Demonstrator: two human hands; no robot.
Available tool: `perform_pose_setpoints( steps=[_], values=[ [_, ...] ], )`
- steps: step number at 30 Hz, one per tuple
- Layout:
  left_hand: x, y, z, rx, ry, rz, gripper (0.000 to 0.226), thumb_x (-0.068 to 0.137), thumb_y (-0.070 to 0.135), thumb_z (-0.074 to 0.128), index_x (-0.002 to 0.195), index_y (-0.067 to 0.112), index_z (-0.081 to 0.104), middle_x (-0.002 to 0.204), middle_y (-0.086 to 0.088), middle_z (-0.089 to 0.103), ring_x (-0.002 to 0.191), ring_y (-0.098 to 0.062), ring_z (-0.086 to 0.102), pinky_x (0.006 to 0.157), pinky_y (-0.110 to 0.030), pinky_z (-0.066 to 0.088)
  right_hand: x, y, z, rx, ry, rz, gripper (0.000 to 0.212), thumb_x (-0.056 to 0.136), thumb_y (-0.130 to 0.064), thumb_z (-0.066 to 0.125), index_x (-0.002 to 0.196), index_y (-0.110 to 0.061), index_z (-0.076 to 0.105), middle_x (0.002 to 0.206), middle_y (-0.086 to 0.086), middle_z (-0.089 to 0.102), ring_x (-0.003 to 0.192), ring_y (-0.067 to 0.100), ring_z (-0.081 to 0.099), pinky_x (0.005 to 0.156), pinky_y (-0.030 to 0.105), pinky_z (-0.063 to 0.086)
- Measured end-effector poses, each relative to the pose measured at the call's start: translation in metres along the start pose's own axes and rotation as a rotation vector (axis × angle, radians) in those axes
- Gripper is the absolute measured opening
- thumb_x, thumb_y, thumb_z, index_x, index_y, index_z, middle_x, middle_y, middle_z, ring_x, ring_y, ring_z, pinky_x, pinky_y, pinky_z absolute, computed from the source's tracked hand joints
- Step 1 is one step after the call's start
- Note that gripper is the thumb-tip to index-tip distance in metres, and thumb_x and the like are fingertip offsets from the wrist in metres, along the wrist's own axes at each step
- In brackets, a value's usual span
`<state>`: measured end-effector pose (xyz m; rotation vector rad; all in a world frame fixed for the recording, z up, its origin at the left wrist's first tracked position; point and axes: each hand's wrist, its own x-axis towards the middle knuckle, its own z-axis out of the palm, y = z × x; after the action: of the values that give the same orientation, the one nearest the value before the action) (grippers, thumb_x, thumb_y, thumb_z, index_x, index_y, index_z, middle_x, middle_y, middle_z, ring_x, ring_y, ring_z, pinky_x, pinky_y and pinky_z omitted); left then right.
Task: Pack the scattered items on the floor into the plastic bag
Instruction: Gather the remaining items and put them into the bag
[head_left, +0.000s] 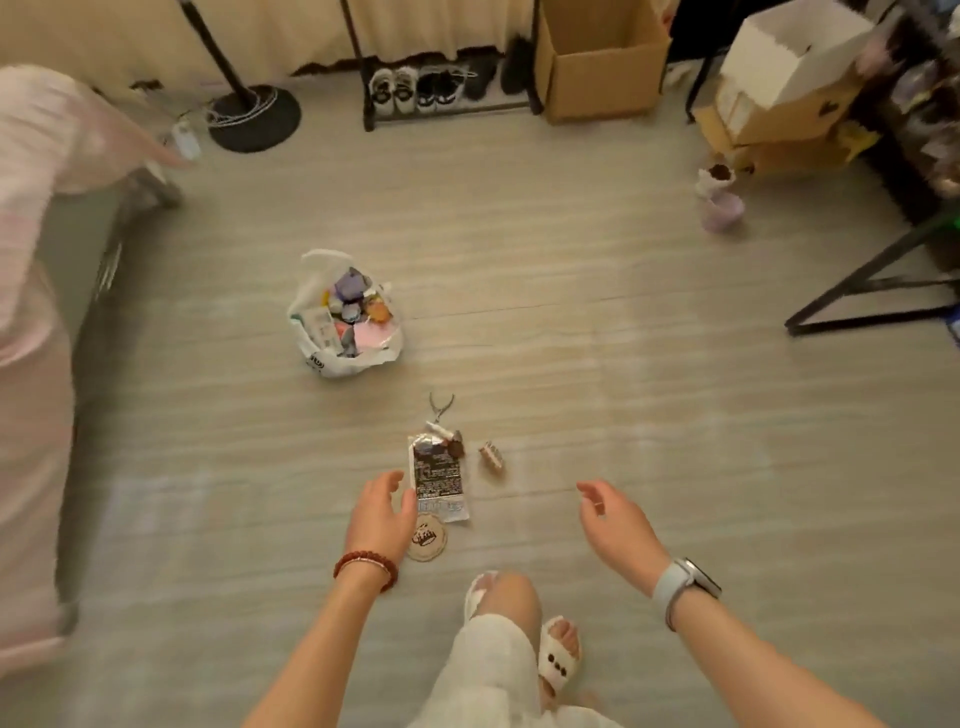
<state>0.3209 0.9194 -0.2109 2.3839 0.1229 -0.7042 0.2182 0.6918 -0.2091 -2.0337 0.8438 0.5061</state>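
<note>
On floor: 1 plastic bag (332, 364), 1 packet (439, 478), 1 round coaster (427, 538), 1 hair clip (491, 457).

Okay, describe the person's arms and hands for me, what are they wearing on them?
Both forearms are bare, with no sleeves in view. The left hand has a bracelet of dark red round beads on its wrist. The right hand has a smartwatch with a pale grey band and a dark rectangular face on its wrist.
</note>
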Motion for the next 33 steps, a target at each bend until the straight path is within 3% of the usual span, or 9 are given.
perform_pose_setpoints(
  steps=[10,18,22,27,33],
  values=[
    [0.141,-0.021,0.068,-0.110,0.003,-0.271,0.036,0.090,0.020,0.049,0.125,0.010,0.047,0.127,-0.011,0.053,0.115,-0.024,0.052,0.097,-0.035,0.042,0.203,-0.036,0.043,-0.203,-0.214,-0.039,0.037,0.092,-0.014,0.041,0.128,-0.010,0.045,0.124,0.011,0.056,0.111,0.025,0.054,0.090,0.030,0.041],
    [0.335,-0.129,0.209,-0.089,-0.112,-0.467,0.041,0.090,0.024,0.047,0.129,0.013,0.041,0.130,-0.012,0.048,0.112,-0.028,0.053,0.096,-0.041,0.044,0.417,0.040,0.179,-0.360,-0.370,-0.005,0.040,0.092,-0.020,0.044,0.131,-0.011,0.041,0.128,0.009,0.052,0.115,0.023,0.051,0.092,0.028,0.039],
    [0.398,-0.165,0.282,-0.040,-0.135,-0.432,0.047,0.091,0.021,0.046,0.135,0.014,0.032,0.136,-0.012,0.038,0.115,-0.028,0.049,0.097,-0.036,0.038,0.496,0.090,0.244,-0.455,-0.466,-0.031,0.043,0.091,-0.029,0.046,0.130,-0.010,0.041,0.129,0.015,0.050,0.116,0.028,0.049,0.098,0.037,0.040],
    [0.465,-0.223,0.367,-0.068,-0.076,-0.390,0.067,0.086,0.021,0.057,0.142,0.015,0.021,0.141,-0.011,0.028,0.126,-0.027,0.036,0.105,-0.035,0.031,0.570,0.147,0.313,-0.671,-0.663,-0.239,0.065,0.086,-0.039,0.054,0.140,-0.022,0.021,0.136,0.008,0.034,0.122,0.027,0.042,0.098,0.039,0.041],
    [0.489,-0.249,0.408,-0.001,0.028,-0.334,0.058,0.080,0.020,0.065,0.131,0.011,0.038,0.129,-0.012,0.042,0.119,-0.027,0.039,0.097,-0.035,0.037,0.608,0.168,0.341,-0.879,-0.833,-0.399,0.045,0.086,-0.034,0.051,0.125,-0.015,0.040,0.121,0.010,0.046,0.109,0.029,0.050,0.084,0.035,0.045]
  ],
)
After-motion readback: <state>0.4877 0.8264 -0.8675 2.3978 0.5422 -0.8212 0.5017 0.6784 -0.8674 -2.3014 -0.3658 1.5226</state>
